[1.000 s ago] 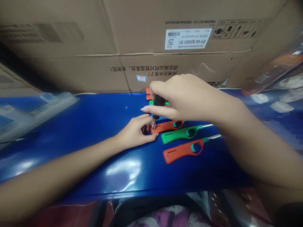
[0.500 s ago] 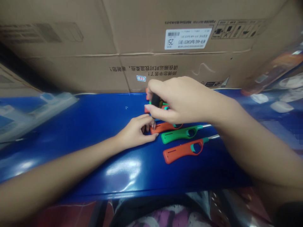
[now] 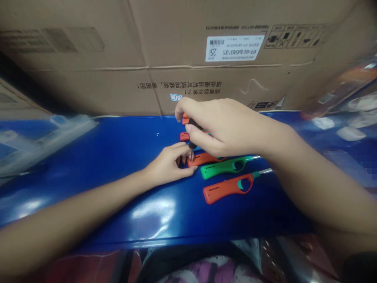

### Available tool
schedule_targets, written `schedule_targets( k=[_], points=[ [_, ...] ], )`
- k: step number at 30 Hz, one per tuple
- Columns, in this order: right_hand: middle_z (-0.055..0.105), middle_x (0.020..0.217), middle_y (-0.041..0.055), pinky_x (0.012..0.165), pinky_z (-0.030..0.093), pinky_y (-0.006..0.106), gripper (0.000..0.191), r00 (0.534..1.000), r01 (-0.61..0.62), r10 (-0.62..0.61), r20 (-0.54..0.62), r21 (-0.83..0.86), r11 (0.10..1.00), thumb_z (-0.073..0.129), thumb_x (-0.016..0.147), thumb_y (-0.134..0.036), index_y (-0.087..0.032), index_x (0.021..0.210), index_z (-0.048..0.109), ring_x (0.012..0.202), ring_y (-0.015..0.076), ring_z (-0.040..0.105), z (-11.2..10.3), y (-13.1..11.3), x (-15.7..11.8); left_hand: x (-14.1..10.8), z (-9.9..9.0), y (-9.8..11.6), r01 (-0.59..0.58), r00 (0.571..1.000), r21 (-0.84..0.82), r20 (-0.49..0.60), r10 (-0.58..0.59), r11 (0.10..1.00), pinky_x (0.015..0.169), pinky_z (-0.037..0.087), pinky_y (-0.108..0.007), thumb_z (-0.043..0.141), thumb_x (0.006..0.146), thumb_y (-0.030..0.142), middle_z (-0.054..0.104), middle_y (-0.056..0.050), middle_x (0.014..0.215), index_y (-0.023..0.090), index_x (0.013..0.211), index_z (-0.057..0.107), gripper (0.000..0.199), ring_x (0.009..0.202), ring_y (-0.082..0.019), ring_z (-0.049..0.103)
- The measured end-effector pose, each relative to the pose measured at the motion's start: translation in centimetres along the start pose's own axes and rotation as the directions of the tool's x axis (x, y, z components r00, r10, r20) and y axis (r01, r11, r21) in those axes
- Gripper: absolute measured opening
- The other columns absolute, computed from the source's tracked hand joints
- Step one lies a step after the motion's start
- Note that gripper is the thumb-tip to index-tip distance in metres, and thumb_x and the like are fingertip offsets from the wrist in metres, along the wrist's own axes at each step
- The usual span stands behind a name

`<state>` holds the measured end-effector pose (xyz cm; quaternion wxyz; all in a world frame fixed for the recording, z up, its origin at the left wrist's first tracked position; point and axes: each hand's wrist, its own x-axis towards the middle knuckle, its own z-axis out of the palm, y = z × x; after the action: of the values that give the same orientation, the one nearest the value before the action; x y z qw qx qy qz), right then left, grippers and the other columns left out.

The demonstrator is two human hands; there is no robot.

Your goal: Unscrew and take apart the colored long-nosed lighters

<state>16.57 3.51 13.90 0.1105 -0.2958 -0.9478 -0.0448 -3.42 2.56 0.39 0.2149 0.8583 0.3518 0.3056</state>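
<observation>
While brown cardboard box point(image 3: 103, 90) bounds back edge of glossy blue tabletop point(image 3: 123, 220), blue strip runs between nearest orange plastic lighter point(image 3: 226, 186) and front edge; more surface stretches leftward. Left hand point(image 3: 169, 163) reaches in low, curled, thumb and forefinger drawn in round butt end of second orange plastic lighter point(image 3: 203, 158), just behind green plastic lighter point(image 3: 219, 169). Right hand point(image 3: 224, 125) arches above from right, fingers curled round black-handled tool point(image 3: 192, 146); tool points down at butt end, tip contact unclear.

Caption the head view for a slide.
Left hand at the end of an orange lighter, right hand on a black-handled tool above, over a blue table.
</observation>
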Motion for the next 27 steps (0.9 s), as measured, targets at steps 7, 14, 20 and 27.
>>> schedule_targets(
  k=[7,14,20,27],
  points=[
    [0.071,0.091,0.0072,0.065,0.035,0.030,0.035,1.000,0.010,-0.010,-0.004,-0.029,1.000,0.037,0.100,-0.035,-0.013,0.118,0.057,0.074,0.0191,0.061,-0.04,-0.22,-0.02,-0.02,0.02,0.01,-0.001,1.000,0.005,0.008,0.001,1.000,0.057,0.043,-0.023,0.071,0.081,0.025,0.061,0.002,0.074,0.017,0.085,0.062,0.013,0.063,-0.011,0.053],
    [0.070,0.086,0.0058,0.063,0.032,0.029,0.036,0.996,0.074,-0.077,-0.049,-0.054,0.996,0.037,0.100,-0.040,-0.014,0.114,0.058,0.073,0.0186,0.060,0.40,-0.15,0.02,-0.05,0.20,-0.10,0.024,1.000,0.016,0.000,-0.024,1.000,0.057,0.044,-0.024,0.071,0.081,0.027,0.062,0.001,0.074,0.017,0.088,0.062,0.015,0.063,-0.012,0.054],
    [0.071,0.091,0.0070,0.062,0.031,0.029,0.036,0.998,0.037,-0.039,-0.040,-0.048,0.998,0.039,0.099,-0.041,-0.014,0.114,0.058,0.071,0.0176,0.059,0.25,-0.02,0.02,-0.04,0.09,-0.12,0.011,1.000,0.017,-0.002,-0.011,1.000,0.058,0.044,-0.024,0.071,0.079,0.023,0.063,0.001,0.075,0.017,0.089,0.063,0.014,0.064,-0.012,0.054],
    [0.072,0.095,0.0083,0.064,0.035,0.031,0.037,0.999,0.027,-0.028,-0.019,-0.057,0.998,0.041,0.097,-0.039,-0.014,0.117,0.058,0.075,0.0200,0.061,-0.04,0.07,-0.11,-0.10,0.07,-0.21,0.010,1.000,0.017,0.001,-0.010,1.000,0.058,0.043,-0.023,0.071,0.080,0.025,0.062,0.002,0.075,0.017,0.088,0.062,0.014,0.063,-0.012,0.054]
  ],
)
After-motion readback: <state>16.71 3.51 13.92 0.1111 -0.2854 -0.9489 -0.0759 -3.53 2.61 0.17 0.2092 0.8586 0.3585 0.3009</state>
